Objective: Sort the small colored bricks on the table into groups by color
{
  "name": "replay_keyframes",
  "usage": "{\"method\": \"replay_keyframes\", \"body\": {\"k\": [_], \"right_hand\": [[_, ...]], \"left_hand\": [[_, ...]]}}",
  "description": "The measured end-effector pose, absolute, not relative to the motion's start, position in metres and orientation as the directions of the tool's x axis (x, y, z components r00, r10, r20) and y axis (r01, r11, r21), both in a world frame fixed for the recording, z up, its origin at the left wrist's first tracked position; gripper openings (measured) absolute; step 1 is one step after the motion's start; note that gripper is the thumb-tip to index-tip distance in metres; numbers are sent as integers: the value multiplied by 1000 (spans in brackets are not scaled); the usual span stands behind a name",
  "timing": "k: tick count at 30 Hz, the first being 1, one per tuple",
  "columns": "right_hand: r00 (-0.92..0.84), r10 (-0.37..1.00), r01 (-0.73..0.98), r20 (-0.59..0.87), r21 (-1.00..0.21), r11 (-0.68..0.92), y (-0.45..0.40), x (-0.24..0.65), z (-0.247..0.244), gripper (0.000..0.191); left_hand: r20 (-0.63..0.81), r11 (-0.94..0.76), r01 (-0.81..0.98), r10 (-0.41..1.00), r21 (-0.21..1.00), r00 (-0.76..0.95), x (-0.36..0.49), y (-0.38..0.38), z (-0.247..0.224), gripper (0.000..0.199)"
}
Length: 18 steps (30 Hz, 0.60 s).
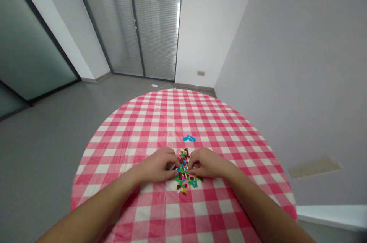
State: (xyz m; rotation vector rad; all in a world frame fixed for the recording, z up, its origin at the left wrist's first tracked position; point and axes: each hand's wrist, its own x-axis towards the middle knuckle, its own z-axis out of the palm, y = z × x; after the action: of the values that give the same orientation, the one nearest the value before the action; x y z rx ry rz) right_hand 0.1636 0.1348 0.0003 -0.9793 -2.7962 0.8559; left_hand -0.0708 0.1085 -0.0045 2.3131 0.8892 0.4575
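A loose pile of small building bricks [183,182] in brown, green, blue, red, yellow and white lies on the checked tablecloth between my hands. My left hand [159,164] reaches in at the pile's left side, thumb and fingers bent close together at its edge. Opposite it, my right hand [208,162] has its thumb and fingers curled over the right side of the pile. Whatever either set of fingertips grips is too small to make out. Just beyond the pile sits a separate little group of blue bricks [189,138].
The round table wears a red-and-white checked tablecloth [149,212]. A plain wall [301,82] rises close on the right. Behind the table are glass panels with blinds [155,25], and a white power strip [155,86] lies on the floor.
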Motion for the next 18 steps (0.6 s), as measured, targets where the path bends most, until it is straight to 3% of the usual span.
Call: {"method": "replay_keyframes", "body": {"k": [9, 14, 18], "right_hand": [[-778, 627, 508, -23, -610, 608, 131, 160, 3, 10], [-642, 765, 492, 37, -746, 449, 133, 160, -4, 9], [-508, 848, 498, 151, -752, 433, 140, 161, -8, 9]], "left_hand": [[120, -556, 463, 718, 690, 685, -71, 108, -7, 8], [127, -532, 453, 737, 716, 664, -70, 110, -7, 8], [124, -526, 456, 741, 718, 660, -70, 110, -6, 8]]}}
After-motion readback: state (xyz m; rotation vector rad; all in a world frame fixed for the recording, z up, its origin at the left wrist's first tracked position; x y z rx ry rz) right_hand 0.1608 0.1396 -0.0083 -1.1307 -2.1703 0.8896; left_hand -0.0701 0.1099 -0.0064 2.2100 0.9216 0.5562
